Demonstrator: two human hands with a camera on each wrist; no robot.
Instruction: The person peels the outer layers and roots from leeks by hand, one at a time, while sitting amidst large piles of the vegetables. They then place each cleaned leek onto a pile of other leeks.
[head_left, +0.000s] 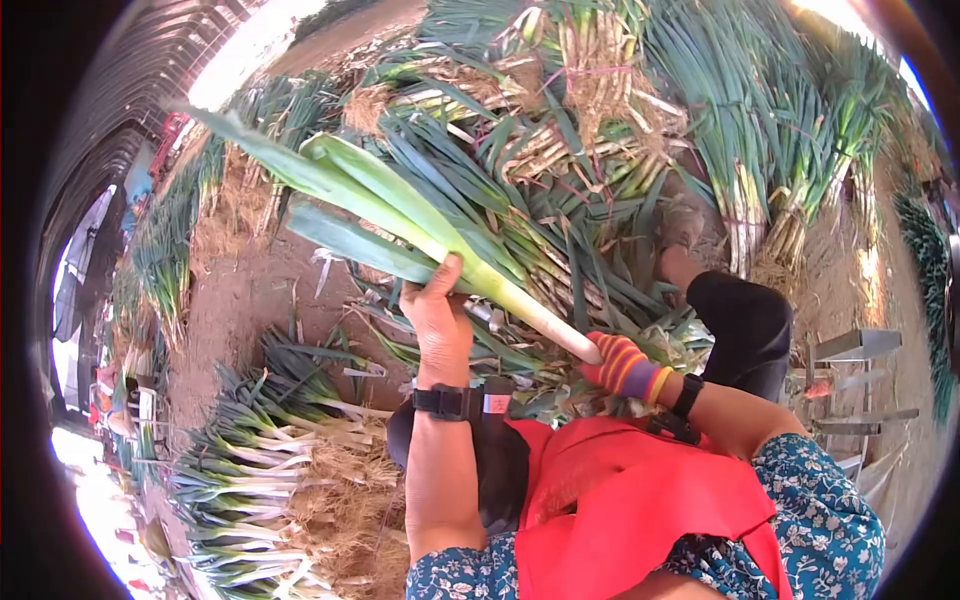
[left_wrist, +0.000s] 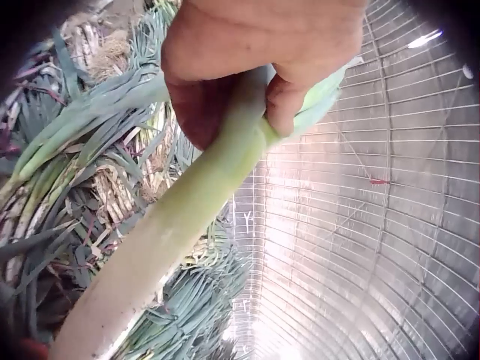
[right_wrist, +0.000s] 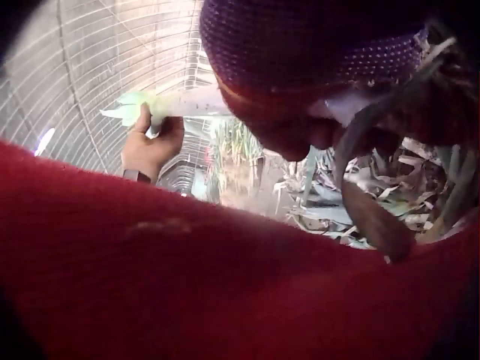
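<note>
A single leek (head_left: 505,292) slants across the head view, its green leaves up to the left and its white end down to the right. The bare left hand (head_left: 437,312) grips it where the leaves fan out, thumb on top. In the left wrist view the fingers and thumb of that hand (left_wrist: 259,52) wrap round the green part of the stalk (left_wrist: 176,214). The right hand (head_left: 628,369), in a striped glove, holds the white end. Up close in the right wrist view, the gloved hand (right_wrist: 315,75) is curled round the stalk, with a brownish leaf strip (right_wrist: 367,202) hanging beside it.
Peeled leeks (head_left: 270,470) lie in a row at the lower left, roots inward. Tied bundles (head_left: 740,150) stand at the upper right, and more leeks (head_left: 540,240) lie heaped beyond the hands. A metal stand (head_left: 858,345) is at the right. A red apron (head_left: 640,480) covers the lap.
</note>
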